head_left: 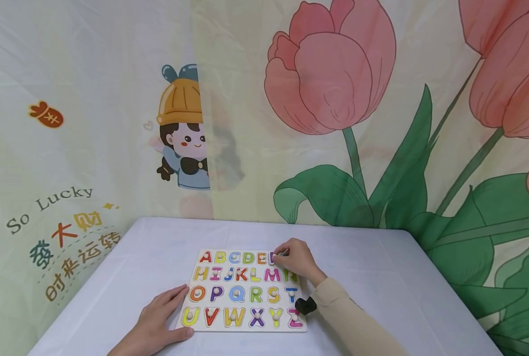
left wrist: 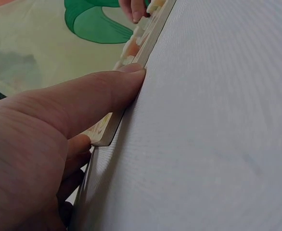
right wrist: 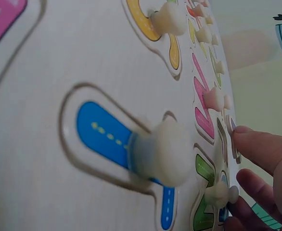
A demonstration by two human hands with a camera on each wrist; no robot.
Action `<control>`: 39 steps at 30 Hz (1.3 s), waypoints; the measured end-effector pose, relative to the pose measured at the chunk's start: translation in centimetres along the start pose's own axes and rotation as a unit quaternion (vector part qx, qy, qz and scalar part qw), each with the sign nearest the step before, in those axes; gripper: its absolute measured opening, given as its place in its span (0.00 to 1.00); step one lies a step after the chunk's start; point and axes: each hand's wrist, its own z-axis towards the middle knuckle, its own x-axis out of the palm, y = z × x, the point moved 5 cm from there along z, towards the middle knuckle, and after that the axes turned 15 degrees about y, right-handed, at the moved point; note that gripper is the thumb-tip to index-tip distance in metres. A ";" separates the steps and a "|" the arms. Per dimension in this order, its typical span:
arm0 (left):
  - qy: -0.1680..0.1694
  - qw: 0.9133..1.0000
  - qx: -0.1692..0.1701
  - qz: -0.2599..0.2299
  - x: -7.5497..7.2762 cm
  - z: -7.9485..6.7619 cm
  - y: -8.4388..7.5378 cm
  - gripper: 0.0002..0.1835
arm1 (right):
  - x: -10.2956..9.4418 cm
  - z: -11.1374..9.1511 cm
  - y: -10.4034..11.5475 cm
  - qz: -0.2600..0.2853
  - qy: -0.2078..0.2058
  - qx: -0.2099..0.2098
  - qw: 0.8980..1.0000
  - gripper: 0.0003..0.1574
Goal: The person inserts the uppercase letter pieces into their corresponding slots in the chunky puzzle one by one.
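A white alphabet puzzle board (head_left: 242,332) lies on the table, its coloured letter pieces each topped with a pale round knob. At its near left corner my left hand (head_left: 155,316) steadies it, fingers straight along the left side. The left thumb (left wrist: 102,91) presses the near edge in the left wrist view. My right hand (head_left: 297,259) is at the far right corner, pinching the purple letter F piece (head_left: 271,257) in the top row. In the right wrist view the piece's pale edge (right wrist: 233,139) stands out from the board at the fingertip; the hand hides the letter G spot in the head view.
The table (head_left: 362,277) has a white cloth. Behind it hangs a backdrop (head_left: 242,198) with printed tulips and a cartoon child. A small black device (head_left: 306,305) sits at the right wrist, over the board's right edge. The blue letter T (right wrist: 102,132) is close to the right wrist camera.
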 end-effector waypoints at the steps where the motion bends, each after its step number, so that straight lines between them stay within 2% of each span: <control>1: -0.002 1.000 0.001 0.001 0.0 0.0 0.0 0.56 | 0.1 0.1 0.0 0.001 0.000 0.000 1.000 0.06; 6: -0.008 1.000 0.005 0.002 -0.1 -0.1 -0.2 0.56 | 0.3 0.5 -0.2 0.000 0.001 0.000 1.000 0.06; 26: 0.017 1.000 -0.016 -0.011 0.0 0.2 0.0 0.57 | 0.5 0.6 -0.2 -0.005 0.006 0.010 1.000 0.06; 39: 0.014 1.000 -0.012 -0.010 0.0 0.2 0.0 0.57 | 0.7 0.7 -0.3 -0.003 0.010 0.015 1.000 0.06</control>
